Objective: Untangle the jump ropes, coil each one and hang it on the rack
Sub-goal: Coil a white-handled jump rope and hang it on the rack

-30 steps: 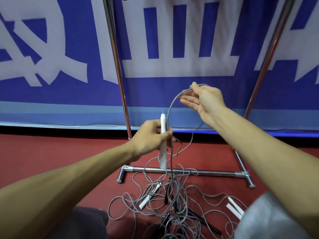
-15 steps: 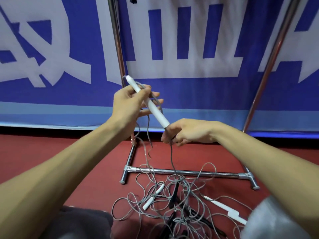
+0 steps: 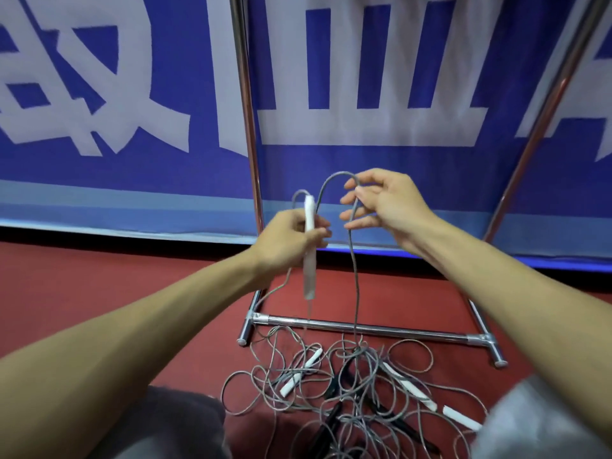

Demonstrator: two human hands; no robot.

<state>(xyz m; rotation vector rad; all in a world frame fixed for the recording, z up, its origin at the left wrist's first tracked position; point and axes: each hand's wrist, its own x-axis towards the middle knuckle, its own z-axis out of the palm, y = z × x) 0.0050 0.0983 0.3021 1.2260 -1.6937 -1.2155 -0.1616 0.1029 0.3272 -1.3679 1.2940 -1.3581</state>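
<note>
Red floor [image 3: 99, 276], blue banner [image 3: 364, 167]: left hand [image 3: 288, 240] grips a handle [image 3: 309, 279], right hand [image 3: 387, 207] pinches its rope [image 3: 356, 286] mid-coil; tangle [image 3: 347, 392] lies at six o'clock by the rack [image 3: 364, 327]. Next loop likely needs slack freed.

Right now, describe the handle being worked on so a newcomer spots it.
In front of the chrome rack, the left hand grips a white handle. It alone stands upright off the floor; the other handles lie in the tangle.
</note>
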